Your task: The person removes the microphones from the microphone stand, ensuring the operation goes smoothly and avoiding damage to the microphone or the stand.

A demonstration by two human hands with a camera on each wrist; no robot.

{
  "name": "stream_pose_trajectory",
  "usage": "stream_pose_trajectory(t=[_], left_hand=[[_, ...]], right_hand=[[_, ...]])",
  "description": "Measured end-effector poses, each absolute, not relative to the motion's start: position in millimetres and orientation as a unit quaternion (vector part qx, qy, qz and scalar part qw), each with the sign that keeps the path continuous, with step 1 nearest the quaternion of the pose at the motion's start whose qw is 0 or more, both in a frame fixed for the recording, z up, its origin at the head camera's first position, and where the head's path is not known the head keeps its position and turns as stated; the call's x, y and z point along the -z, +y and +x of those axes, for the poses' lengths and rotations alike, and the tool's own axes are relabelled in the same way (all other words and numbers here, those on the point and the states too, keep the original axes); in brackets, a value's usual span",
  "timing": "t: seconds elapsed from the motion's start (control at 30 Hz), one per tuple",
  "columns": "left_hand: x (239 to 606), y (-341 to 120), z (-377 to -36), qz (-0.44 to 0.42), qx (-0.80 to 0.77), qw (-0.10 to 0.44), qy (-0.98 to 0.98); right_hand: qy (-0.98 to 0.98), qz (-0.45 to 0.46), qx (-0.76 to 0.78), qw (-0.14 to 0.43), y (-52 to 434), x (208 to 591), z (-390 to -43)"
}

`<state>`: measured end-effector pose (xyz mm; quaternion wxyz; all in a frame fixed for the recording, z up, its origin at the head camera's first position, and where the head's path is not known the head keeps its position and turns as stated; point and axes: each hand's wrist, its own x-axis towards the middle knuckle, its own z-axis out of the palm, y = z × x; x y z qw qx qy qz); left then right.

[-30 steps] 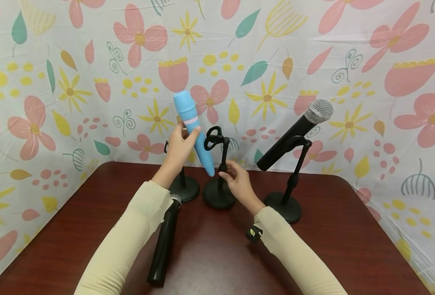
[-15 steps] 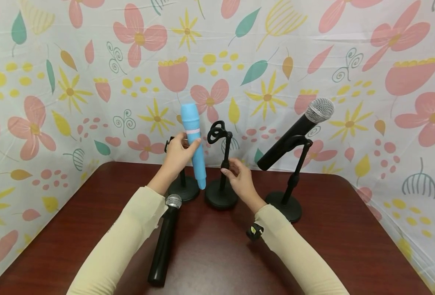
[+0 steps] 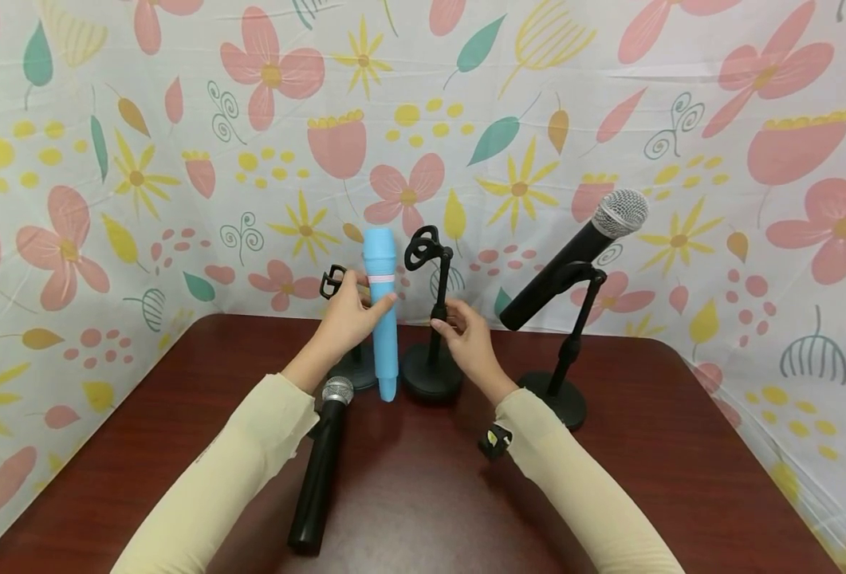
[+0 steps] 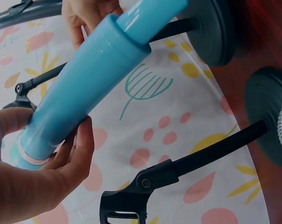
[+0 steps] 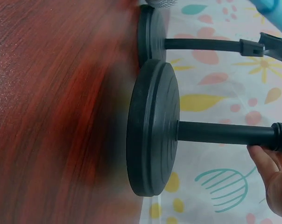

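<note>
My left hand grips a light blue microphone with a pale pink band. It is nearly upright, its narrow tail down, just left of the middle black microphone stand. In the left wrist view, thumb and fingers wrap the blue microphone near its band. My right hand pinches the middle stand's pole at its collar, thumb in front. The looped clip on top of that stand holds nothing. From the right wrist, the stand's round base and pole show, fingers at the collar.
A black microphone with a silver head lies on the brown table, by the left forearm. Behind the left hand stands another stand. At right, a stand carries a tilted black microphone. Flowered cloth hangs behind.
The blue microphone has come down in my left hand and turned from tilted to nearly upright. The middle stand has shifted slightly right with my right hand on its pole.
</note>
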<state>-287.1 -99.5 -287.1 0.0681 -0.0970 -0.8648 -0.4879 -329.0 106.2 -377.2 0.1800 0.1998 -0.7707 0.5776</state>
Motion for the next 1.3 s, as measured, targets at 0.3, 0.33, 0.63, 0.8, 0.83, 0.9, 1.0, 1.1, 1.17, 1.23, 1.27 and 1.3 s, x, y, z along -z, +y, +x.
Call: stream_pose_trajectory(t=[0.3, 0.33, 0.63, 0.8, 0.83, 0.9, 1.0, 1.1, 1.17, 1.23, 1.27, 1.3], left_hand=[[300, -98, -278, -0.106, 0.437, 0.04, -0.892], [302, -98, -277, -0.107, 0.431, 0.04, -0.895], [316, -100, -272, -0.102, 0.409, 0.026, -0.906], [325, -101, -271, -0.099, 0.405, 0.02, -0.909], [327, -102, -270, -0.1, 0.404, 0.018, -0.909], [331, -102, -270, -0.099, 0.403, 0.012, -0.91], [337, -102, -268, -0.099, 0.402, 0.002, -0.91], [341, -102, -265, -0.096, 0.401, -0.004, -0.911], [344, -101, -264, -0.094, 0.402, -0.007, -0.911], [346, -101, -263, -0.092, 0.402, -0.011, -0.911], [347, -100, -262, -0.093, 0.404, -0.014, -0.91], [349, -100, -261, -0.094, 0.406, -0.016, -0.909]], right_hand=[[-0.778, 0.195, -0.569, 0.179, 107, 376, -331], [-0.778, 0.195, -0.57, 0.178, 107, 376, -331], [-0.768, 0.196, -0.581, 0.182, 106, 378, -336], [-0.774, 0.195, -0.573, 0.187, 105, 376, -335], [-0.773, 0.196, -0.573, 0.188, 105, 375, -334], [-0.773, 0.202, -0.57, 0.193, 103, 369, -327], [-0.766, 0.211, -0.575, 0.194, 100, 360, -318], [-0.766, 0.211, -0.574, 0.196, 97, 357, -315], [-0.769, 0.206, -0.573, 0.195, 97, 363, -320], [-0.772, 0.201, -0.57, 0.195, 97, 369, -327], [-0.771, 0.199, -0.574, 0.193, 97, 373, -331], [-0.771, 0.197, -0.574, 0.192, 98, 376, -334]])
